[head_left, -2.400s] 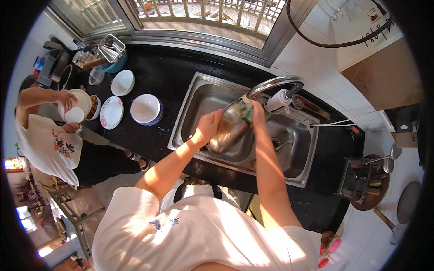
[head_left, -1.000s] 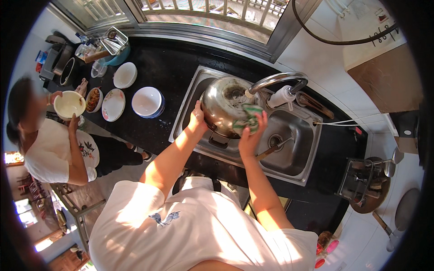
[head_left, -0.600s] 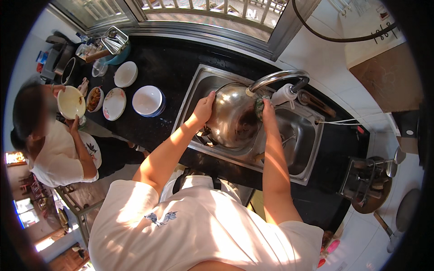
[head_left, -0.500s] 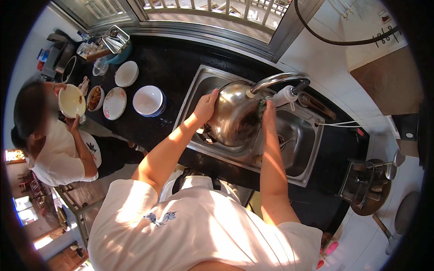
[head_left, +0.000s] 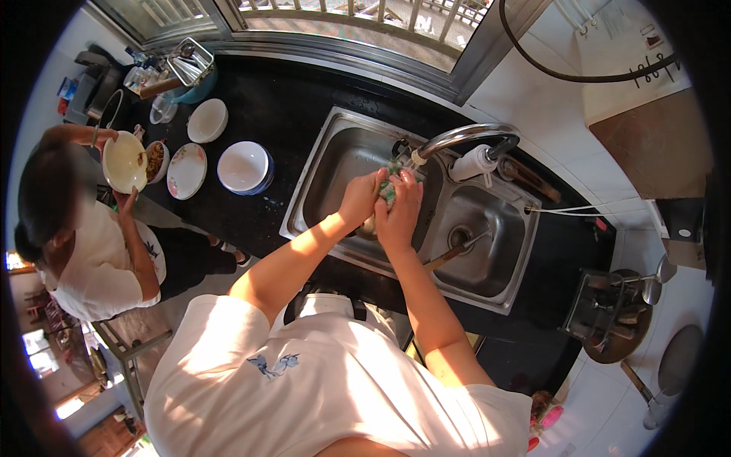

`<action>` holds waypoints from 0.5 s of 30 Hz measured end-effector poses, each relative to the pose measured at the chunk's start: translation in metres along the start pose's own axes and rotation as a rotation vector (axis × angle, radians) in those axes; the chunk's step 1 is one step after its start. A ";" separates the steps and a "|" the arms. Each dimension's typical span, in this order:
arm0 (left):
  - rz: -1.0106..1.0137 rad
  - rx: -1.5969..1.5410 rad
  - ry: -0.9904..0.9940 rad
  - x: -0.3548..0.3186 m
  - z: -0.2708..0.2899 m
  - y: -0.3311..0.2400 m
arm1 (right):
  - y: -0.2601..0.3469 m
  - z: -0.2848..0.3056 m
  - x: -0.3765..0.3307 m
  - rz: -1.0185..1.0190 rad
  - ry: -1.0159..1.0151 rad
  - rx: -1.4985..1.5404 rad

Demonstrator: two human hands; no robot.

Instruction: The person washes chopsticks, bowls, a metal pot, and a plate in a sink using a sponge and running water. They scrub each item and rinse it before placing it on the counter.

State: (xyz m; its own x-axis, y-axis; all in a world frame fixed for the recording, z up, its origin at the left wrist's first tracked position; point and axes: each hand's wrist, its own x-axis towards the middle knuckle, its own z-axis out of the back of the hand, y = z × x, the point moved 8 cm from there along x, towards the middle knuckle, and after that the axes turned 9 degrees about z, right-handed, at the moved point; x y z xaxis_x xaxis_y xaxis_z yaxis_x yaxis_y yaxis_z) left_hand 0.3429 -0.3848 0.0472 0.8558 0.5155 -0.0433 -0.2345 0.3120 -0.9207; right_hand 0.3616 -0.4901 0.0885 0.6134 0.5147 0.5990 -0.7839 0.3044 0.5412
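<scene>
Both my hands meet over the left basin of the steel double sink (head_left: 324,186), just below the spout of the curved faucet (head_left: 464,131). Between them is a wet green scrubber (head_left: 389,190), which looks soft and bunched. My left hand (head_left: 361,200) presses on it from the left with its fingers closed. On the other side my right hand (head_left: 400,209) wraps its fingers over it. Under my wrists a bit of shiny metal shows, mostly hidden, and I cannot make out what it is.
A wooden-handled tool (head_left: 457,251) lies in the right basin. Left on the black counter are stacked bowls (head_left: 245,167), a floral plate (head_left: 186,172) and a white bowl (head_left: 208,120). A co-worker (head_left: 99,244) at far left holds a pale yellow bowl (head_left: 124,162). A utensil rack (head_left: 601,308) stands right.
The large round metal vessel that both hands held up is out of my grasp and no longer plainly visible. My hands have come together around the green scrubber, the right one moving left.
</scene>
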 end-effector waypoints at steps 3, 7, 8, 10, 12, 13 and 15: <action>-0.078 0.195 0.041 -0.016 0.002 -0.009 | -0.052 -0.001 -0.006 -0.220 -0.089 0.214; -0.189 0.277 0.034 -0.051 0.011 -0.028 | -0.155 -0.045 -0.052 -1.055 -0.185 1.083; -0.204 0.284 0.036 -0.060 0.016 -0.032 | -0.159 -0.052 -0.063 -1.213 -0.215 1.144; -0.253 0.257 0.037 -0.079 0.022 -0.032 | -0.158 -0.067 -0.075 -1.260 -0.170 1.321; -0.241 0.264 0.024 -0.094 0.029 -0.028 | -0.154 -0.084 -0.085 -1.329 -0.087 1.475; -0.240 0.268 0.022 -0.100 0.032 -0.027 | -0.158 -0.093 -0.092 -1.327 -0.043 1.505; -0.208 0.160 -0.065 -0.106 0.043 -0.023 | -0.158 -0.108 -0.100 -1.321 0.045 1.565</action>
State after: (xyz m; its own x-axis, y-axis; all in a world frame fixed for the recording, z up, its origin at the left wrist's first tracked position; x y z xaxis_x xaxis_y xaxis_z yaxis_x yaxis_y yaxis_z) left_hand 0.2375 -0.4128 0.0893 0.8630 0.4757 0.1702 -0.1313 0.5364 -0.8337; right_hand 0.4138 -0.5032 -0.1212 0.5995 0.6271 -0.4973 0.7892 -0.3599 0.4976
